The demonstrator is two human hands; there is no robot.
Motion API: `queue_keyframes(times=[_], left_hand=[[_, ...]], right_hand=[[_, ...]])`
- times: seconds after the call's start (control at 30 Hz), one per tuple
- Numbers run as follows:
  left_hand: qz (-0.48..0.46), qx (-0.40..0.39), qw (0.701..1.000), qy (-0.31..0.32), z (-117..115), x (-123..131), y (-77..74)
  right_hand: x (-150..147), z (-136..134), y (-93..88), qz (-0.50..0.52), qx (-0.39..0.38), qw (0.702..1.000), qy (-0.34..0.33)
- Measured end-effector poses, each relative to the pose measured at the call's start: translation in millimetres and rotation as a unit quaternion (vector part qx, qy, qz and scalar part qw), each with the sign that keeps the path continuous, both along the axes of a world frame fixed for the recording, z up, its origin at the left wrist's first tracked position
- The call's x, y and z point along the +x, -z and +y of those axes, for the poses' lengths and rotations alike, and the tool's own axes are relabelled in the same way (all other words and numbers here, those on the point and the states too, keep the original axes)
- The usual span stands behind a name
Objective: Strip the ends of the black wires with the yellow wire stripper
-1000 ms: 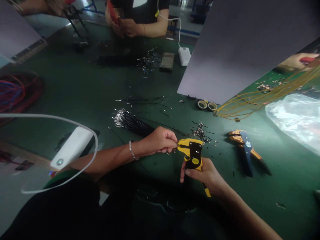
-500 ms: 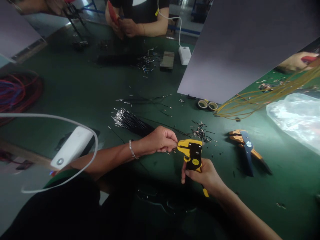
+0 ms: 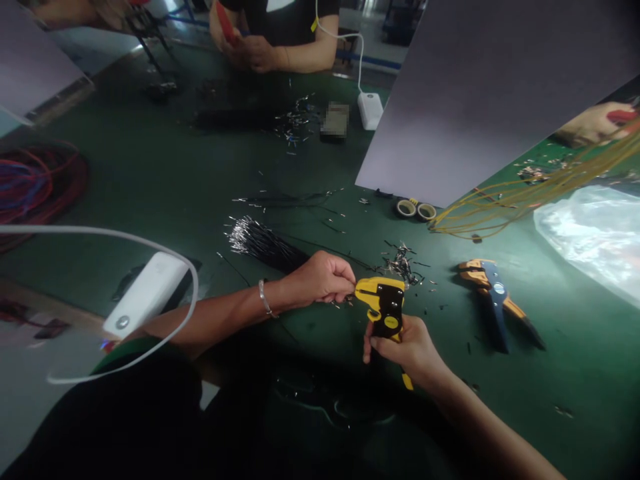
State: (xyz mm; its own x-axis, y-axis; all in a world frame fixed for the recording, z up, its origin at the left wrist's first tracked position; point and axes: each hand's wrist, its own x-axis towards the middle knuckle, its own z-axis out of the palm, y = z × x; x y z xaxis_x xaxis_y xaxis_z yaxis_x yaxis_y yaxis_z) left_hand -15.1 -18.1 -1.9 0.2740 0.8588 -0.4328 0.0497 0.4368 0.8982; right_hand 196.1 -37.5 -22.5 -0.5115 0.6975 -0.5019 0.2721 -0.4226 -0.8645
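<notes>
My right hand [image 3: 413, 347] is wrapped round the handles of a yellow and black wire stripper [image 3: 385, 300], whose jaws point left. At the jaw tip, the thumb and fingers of my left hand [image 3: 333, 279] are pinched together. Whatever they hold is too small and too hidden to make out. Behind my left hand lies a bundle of black wires [image 3: 267, 245], its bright stripped ends fanned out to the left. A heap of short black and metallic scraps [image 3: 403, 263] lies just beyond the wire stripper.
A blue and orange wire stripper [image 3: 495, 293] lies to the right, near tape rolls [image 3: 416, 210], yellow wires [image 3: 525, 193] and a clear plastic bag [image 3: 590, 233]. A white power bank [image 3: 145, 293] with a cable is at left. Across the green table, a person's hands [image 3: 257, 53] hold a red-handled tool.
The lower handle of the yellow wire stripper has moved slightly in toward its body as my right hand squeezes. My left hand stays at the jaws.
</notes>
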Motion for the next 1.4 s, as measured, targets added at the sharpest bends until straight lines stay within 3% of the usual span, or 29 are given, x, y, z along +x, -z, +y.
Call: queue_keyframes(times=[0.47, 0.8, 1.4], left_hand=[[0.008, 0.004, 1.000, 0.002, 0.6, -1.1, 0.0], [0.024, 0.010, 1.000, 0.002, 1.4, -1.0, 0.8], [0.034, 0.015, 0.999, -0.001, 2.2, -0.1, 1.4]], right_hand=[[0.8, 0.4, 3.5, 0.014, -0.015, 1.000, 0.003], [-0.9, 0.5, 8.7, 0.003, 0.028, 1.000, -0.010], [-2.2, 1.0, 8.4, 0.009, 0.009, 1.000, 0.007]])
